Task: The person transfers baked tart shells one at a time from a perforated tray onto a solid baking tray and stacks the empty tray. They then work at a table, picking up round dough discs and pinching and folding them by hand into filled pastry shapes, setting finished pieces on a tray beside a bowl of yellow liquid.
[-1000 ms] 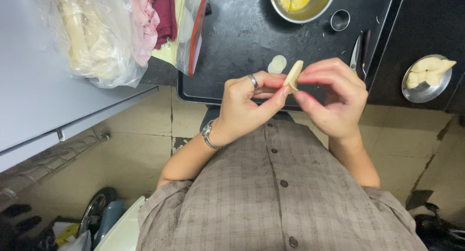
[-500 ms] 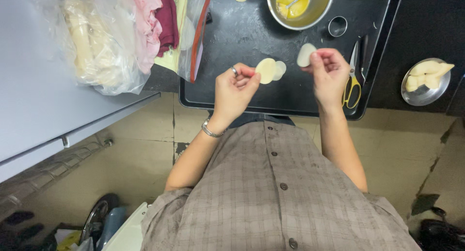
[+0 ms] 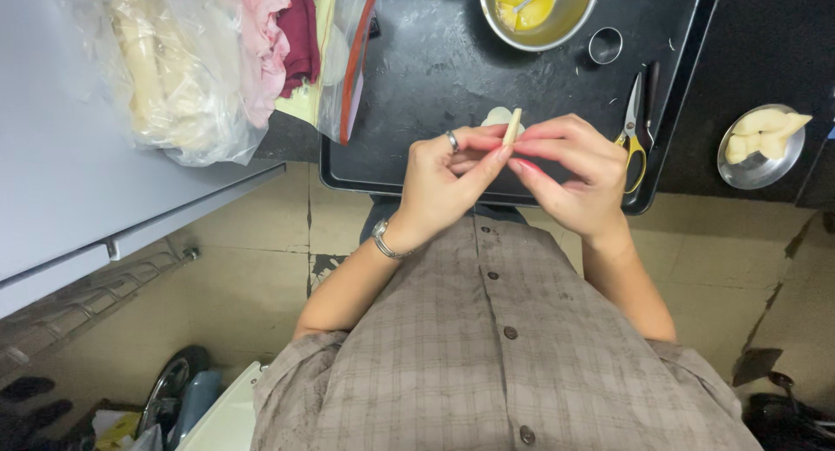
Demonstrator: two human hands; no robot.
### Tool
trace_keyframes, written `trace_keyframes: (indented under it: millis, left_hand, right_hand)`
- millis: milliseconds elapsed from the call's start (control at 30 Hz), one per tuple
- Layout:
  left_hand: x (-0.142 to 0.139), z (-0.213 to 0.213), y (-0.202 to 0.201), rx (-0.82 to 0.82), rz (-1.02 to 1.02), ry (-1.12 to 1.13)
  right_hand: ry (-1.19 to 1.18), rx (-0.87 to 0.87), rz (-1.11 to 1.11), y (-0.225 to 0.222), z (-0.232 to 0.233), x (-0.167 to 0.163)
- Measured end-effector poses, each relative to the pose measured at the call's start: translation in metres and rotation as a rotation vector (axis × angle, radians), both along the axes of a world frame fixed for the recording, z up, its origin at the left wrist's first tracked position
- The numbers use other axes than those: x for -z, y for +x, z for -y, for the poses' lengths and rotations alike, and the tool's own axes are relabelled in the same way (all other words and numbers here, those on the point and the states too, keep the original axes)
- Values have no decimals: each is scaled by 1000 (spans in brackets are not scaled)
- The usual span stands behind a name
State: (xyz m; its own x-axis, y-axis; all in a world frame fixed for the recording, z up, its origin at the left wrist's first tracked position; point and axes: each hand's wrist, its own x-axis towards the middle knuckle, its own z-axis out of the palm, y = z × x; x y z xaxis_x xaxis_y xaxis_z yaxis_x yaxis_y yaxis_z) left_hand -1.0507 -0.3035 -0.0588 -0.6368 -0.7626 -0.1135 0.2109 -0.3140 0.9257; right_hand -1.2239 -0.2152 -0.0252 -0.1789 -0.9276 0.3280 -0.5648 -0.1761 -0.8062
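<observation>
Above tray (image 3: 409, 168), both hands' grip pinching wrapper (image 3: 512, 126)

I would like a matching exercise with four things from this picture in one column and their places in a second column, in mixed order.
Things:
1. scissors with yellow handles
2. metal bowl of yellow liquid
3. folded dough piece
4. small metal plate of pale dumplings

Places:
A. pinched between the fingertips of the left hand and the right hand
B. on the dark counter, right of the black tray
C. at the far edge of the tray
D. on the tray, just right of the right hand

Pairs: 1-D, 2-C, 3-A, 4-B
</observation>
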Motion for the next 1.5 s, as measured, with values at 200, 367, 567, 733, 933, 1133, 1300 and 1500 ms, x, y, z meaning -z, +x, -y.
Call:
trace_keyframes:
  millis: [200, 367, 567, 733, 933, 1133, 1300, 1500]
  left_hand:
    - [-37, 4, 10, 38, 101, -353]
    - [-47, 5, 11, 11, 143, -476]
    - [-49, 4, 10, -36, 177, -658]
    - [-50, 4, 11, -19, 192, -612]
    - [-50, 4, 10, -23, 191, -624]
    - [-51, 6, 10, 26, 150, -496]
    - [-54, 8, 11, 94, 77, -316]
    - [-58, 8, 10, 90, 36, -347]
  right_hand:
    - [15, 2, 9, 7, 7, -44]
    - [-6, -12, -10, 7, 7, -48]
    - [19, -26, -13, 5, 6, -49]
    - [35, -35, 57, 3, 5, -48]
    - [21, -38, 77, 3, 6, -47]
    - [66, -2, 124, 2, 3, -45]
    - [106, -8, 255, 0, 0, -45]
    - [41, 21, 116, 7, -1, -46]
